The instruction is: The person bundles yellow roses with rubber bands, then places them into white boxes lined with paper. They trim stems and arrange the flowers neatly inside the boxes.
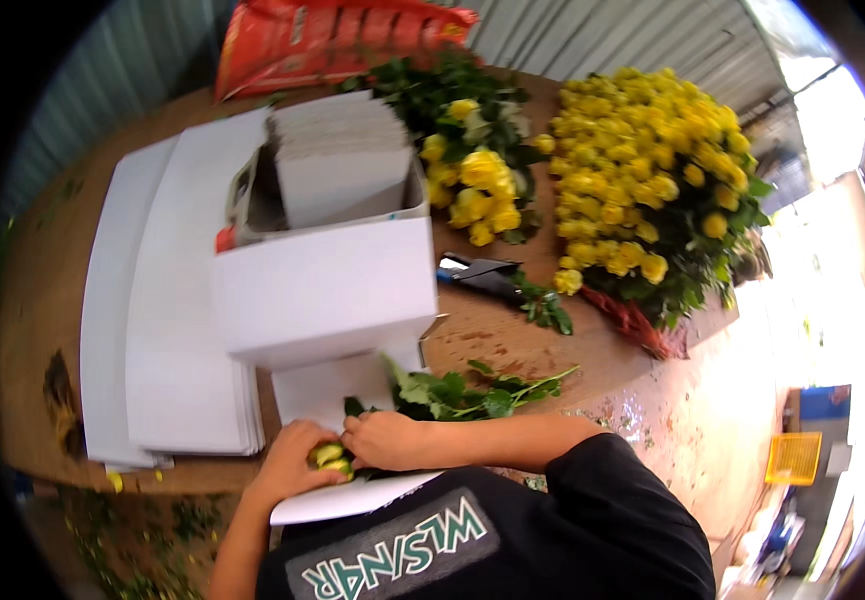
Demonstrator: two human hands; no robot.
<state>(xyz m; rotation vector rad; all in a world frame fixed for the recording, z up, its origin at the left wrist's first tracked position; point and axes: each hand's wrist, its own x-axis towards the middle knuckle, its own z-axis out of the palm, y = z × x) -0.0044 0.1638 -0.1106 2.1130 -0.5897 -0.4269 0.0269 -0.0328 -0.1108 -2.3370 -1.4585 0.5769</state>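
Note:
At the near edge of the table, my left hand (295, 464) curls around a few yellow rose heads (332, 457). Against them, my right hand (385, 441) is closed, its fingers bent by the leaves just below the blooms; what it grips is mostly hidden. White cardboard (315, 392) lies under the hands, and a white flap (343, 500) of it bends up against my body. Just beyond my right forearm lie leafy green stems (453, 392).
Ahead are a white board (328, 290), a bin of stacked cards (343, 170) and large white sheets (188, 300) at left. Dark-bladed shears (483, 275) lie right of centre. Loose yellow roses (483, 190), a big rose pile (643, 170) and a red bag (343, 40) stand farther back.

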